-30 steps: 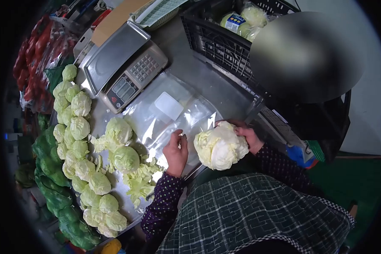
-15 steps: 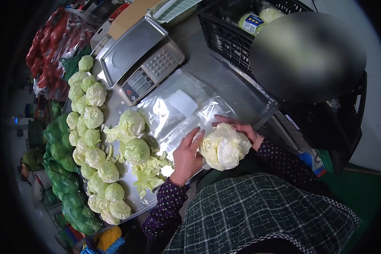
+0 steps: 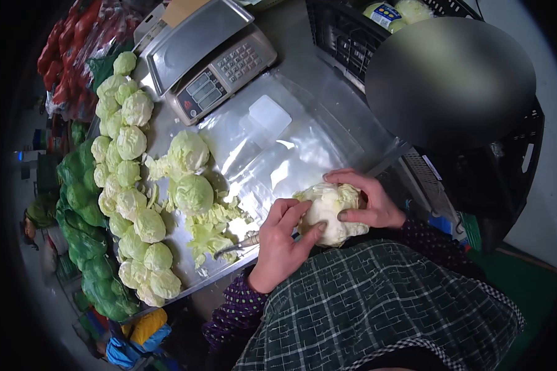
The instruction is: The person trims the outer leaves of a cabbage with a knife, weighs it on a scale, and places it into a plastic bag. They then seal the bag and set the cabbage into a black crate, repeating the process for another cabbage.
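Observation:
Both hands grip a pale cabbage just in front of my apron at the table's near edge. My left hand presses its left side with thumb and fingertips. On the opposite side, my right hand has its fingers over the top and its thumb across the front. The whitish underside of the cabbage faces me. A knife with a wooden handle lies by the table edge, left of my left hand. Loose trimmed leaves and two larger cabbages are farther left.
Trimmed cabbages line the table's left side, beside green net bags. A scale stands at the back, with clear plastic bags in front of it. Black crates are at the right, one holding wrapped cabbages. A blurred patch covers part of that side.
The cabbage has been turned, showing its whiter underside. My left hand has closed onto it and my right hand has shifted its grip. The knife has come into sight.

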`<state>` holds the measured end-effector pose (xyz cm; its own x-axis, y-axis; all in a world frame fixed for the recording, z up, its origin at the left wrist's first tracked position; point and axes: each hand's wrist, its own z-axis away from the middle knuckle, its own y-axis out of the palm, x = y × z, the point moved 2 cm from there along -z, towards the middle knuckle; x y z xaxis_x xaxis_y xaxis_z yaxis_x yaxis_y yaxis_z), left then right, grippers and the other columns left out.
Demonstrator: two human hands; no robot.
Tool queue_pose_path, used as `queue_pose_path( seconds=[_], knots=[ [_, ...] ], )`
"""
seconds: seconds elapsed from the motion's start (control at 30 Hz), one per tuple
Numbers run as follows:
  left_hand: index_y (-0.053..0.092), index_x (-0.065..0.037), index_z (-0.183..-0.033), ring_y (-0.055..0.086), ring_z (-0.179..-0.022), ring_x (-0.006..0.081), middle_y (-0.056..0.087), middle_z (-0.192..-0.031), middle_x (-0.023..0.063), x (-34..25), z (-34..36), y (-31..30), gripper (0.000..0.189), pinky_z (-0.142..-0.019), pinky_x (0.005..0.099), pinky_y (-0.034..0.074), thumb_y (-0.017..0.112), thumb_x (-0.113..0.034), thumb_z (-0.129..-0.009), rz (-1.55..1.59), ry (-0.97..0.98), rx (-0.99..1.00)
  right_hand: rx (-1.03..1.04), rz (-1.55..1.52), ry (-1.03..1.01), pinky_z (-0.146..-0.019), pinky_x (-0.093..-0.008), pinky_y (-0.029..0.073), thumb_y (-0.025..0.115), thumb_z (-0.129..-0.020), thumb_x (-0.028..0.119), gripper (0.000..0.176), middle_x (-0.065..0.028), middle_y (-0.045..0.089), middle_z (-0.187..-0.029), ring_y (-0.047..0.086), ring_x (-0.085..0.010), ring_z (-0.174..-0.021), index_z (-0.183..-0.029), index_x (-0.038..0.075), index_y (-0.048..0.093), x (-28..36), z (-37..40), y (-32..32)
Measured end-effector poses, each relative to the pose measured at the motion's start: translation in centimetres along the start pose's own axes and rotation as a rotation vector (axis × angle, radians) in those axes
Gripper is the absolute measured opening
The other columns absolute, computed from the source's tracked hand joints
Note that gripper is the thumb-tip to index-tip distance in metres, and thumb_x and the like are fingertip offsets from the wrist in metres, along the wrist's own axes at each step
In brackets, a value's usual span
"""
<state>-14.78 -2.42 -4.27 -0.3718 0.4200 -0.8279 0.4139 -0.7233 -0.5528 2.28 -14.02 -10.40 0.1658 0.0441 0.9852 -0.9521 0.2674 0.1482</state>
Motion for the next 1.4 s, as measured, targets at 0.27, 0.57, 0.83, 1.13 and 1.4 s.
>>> queue_pose_path(
  seconds=[0.27,0.57,0.83,1.13,1.4],
  knots=[
    [0.06,-0.003,-0.096,0.059,-0.077,0.0174,0.058,-0.088,0.0075,-0.6,0.3,-1.5,0.036,-0.066,0.0282,0.049,0.08,-0.008,-0.066,0.049,-0.137,0.106,0.048,0.417,-0.304,-0.094,-0.0389,0.047,0.085,-0.063,0.023,0.065,-0.0188,0.051,-0.126,0.056,-0.0317,-0.113,-0.116,-0.002,0.056,1.6,1.0,1.7],
    [0.059,-0.001,-0.094,0.058,-0.078,0.0143,0.057,-0.091,0.0048,0.4,1.2,-1.8,0.038,-0.065,0.0257,0.05,0.08,-0.004,-0.063,0.201,-0.231,0.09,0.052,0.55,-0.392,-0.09,-0.0404,0.049,0.085,-0.06,0.026,0.066,-0.0185,0.051,-0.124,0.057,-0.034,-0.107,-0.112,-0.002,0.056,2.4,0.8,2.9],
    [0.053,-0.004,-0.083,0.046,-0.066,0.0084,0.05,-0.083,0.0022,0.4,1.4,-2.0,0.037,-0.057,0.0228,0.041,0.078,-0.007,-0.056,0.178,-0.318,0.115,0.104,0.6,-0.395,-0.091,-0.0414,0.048,0.084,-0.06,0.027,0.065,-0.0179,0.05,-0.124,0.055,-0.0338,-0.11,-0.111,-0.002,0.057,2.6,0.8,3.7],
    [0.051,-0.001,-0.079,0.054,-0.065,0.0221,0.05,-0.078,0.0104,0.2,2.0,-2.8,0.036,-0.06,0.032,0.047,0.078,-0.01,-0.057,0.061,-0.246,0.078,0.099,0.583,-0.376,-0.089,-0.0404,0.05,0.084,-0.059,0.023,0.065,-0.0178,0.05,-0.124,0.055,-0.0335,-0.11,-0.112,-0.001,0.057,2.7,0.4,4.5],
    [0.061,-0.001,-0.086,0.055,-0.071,0.0117,0.06,-0.083,0.0061,-0.7,2.3,-3.1,0.025,-0.063,0.0249,0.045,0.073,0.003,-0.065,0.214,-0.263,0.056,0.083,0.557,-0.354,-0.088,-0.039,0.05,0.084,-0.059,0.021,0.061,-0.0181,0.052,-0.123,0.057,-0.0335,-0.109,-0.11,-0.002,0.059,2.7,0.0,5.0]
  ],
)
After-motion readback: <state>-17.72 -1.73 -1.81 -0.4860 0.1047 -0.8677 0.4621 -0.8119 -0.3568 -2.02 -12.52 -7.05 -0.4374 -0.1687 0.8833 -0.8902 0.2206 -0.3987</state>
